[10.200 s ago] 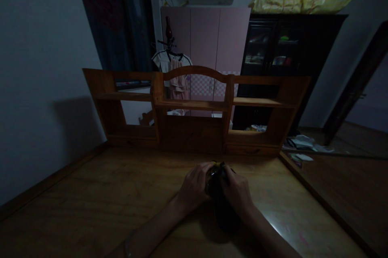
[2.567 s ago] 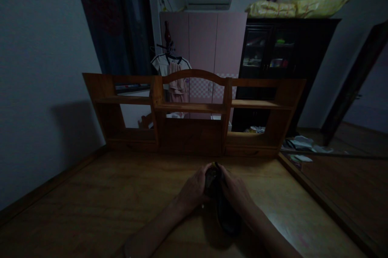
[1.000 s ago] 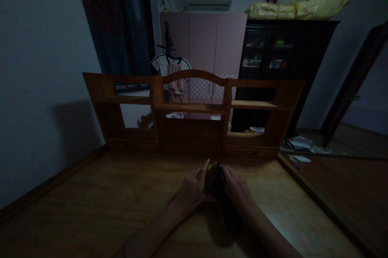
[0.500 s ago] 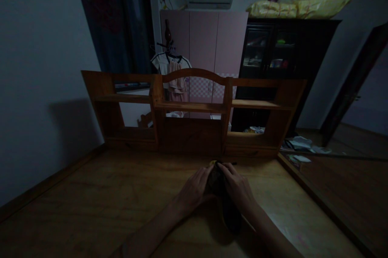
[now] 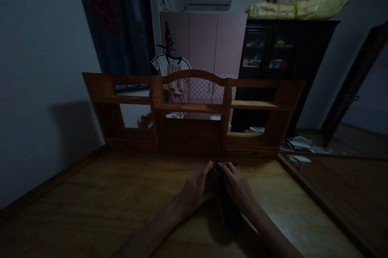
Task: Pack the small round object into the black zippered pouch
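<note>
A small dark object (image 5: 216, 178) with a yellow tip sits between both of my hands above the wooden desk (image 5: 100, 201). My left hand (image 5: 194, 189) wraps its left side with curled fingers. On the other side, my right hand (image 5: 238, 189) closes over its top and right. A darker part of the object (image 5: 230, 217) hangs below my right wrist. The dim light hides what the object is.
A wooden shelf unit (image 5: 194, 108) stands along the desk's far edge. The wall (image 5: 39, 88) borders the left side. Behind are a pink wardrobe (image 5: 203, 52), a dark glass-door cabinet (image 5: 273, 60) and hanging clothes (image 5: 172, 76). Papers (image 5: 298, 145) lie on the floor at right.
Both hands have stayed clasped on the dark object in the same spot, with only small shifts of the fingers. The left index finger lifted a second ago and curls closer now.
</note>
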`<state>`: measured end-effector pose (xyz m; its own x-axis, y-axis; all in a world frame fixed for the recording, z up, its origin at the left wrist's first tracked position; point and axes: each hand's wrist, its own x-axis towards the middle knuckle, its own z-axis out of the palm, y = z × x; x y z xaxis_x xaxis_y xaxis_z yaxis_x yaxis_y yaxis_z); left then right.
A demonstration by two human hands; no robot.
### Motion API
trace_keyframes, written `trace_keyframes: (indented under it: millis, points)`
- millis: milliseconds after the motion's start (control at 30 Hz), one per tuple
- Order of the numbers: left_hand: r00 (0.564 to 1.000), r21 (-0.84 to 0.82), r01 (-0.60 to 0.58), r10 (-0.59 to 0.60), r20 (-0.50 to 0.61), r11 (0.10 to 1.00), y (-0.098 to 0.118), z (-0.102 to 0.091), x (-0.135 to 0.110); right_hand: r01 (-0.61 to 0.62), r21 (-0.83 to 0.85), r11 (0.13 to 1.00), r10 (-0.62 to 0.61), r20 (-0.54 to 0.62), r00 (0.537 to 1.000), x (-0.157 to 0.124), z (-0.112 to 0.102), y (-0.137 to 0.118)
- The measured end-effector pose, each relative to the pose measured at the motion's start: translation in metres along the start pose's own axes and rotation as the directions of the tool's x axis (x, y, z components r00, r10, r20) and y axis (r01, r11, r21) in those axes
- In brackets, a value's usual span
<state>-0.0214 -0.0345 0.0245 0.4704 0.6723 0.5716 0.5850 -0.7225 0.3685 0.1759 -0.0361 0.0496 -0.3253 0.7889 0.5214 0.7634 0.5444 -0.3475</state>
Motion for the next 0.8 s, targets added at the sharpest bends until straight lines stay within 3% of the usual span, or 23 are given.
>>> trace_keyframes:
  millis: [467, 800]
  points:
    - [0.998, 0.169, -0.056, 0.049, 0.047, 0.984, -0.002, 0.007, 0.002, 0.019, 0.039, 0.999, -0.017, -0.058, 0.998, -0.002, 0.005, 0.005]
    - [0.999, 0.141, -0.029, 0.024, 0.042, 0.990, -0.003, 0.006, 0.006, 0.034, 0.010, 0.999, -0.032, -0.160, 0.987, -0.006, 0.009, 0.012]
